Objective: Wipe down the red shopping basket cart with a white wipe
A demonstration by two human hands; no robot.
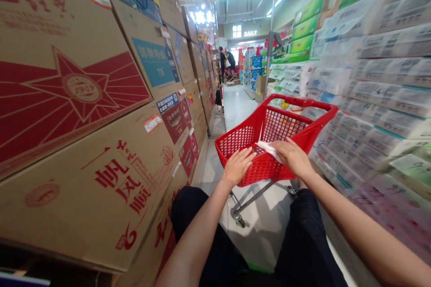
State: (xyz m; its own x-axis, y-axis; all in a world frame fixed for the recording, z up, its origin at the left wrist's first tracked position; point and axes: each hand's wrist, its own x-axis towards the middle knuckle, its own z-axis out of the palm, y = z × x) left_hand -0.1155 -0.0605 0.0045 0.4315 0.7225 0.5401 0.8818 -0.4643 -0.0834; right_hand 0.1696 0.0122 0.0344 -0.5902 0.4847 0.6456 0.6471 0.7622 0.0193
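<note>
A red plastic shopping cart (286, 130) with a perforated basket stands just ahead of my knees, on grey metal legs with casters. My left hand (238, 165) rests on the near left rim of the basket, its fingers stretched out and holding nothing. A white cloth or tissue (271, 151) lies over the near rim, and my right hand (291, 157) is closed on it at the right of the rim. Part of the cloth is hidden beneath the right fingers.
Stacked cardboard cartons (134, 188) line the left side closely. Wrapped paper packs (377, 98) are piled high on the right. Behind the cart a tiled aisle (240, 98) runs back to shelves (256, 69) and two people (230, 60) in dark clothes.
</note>
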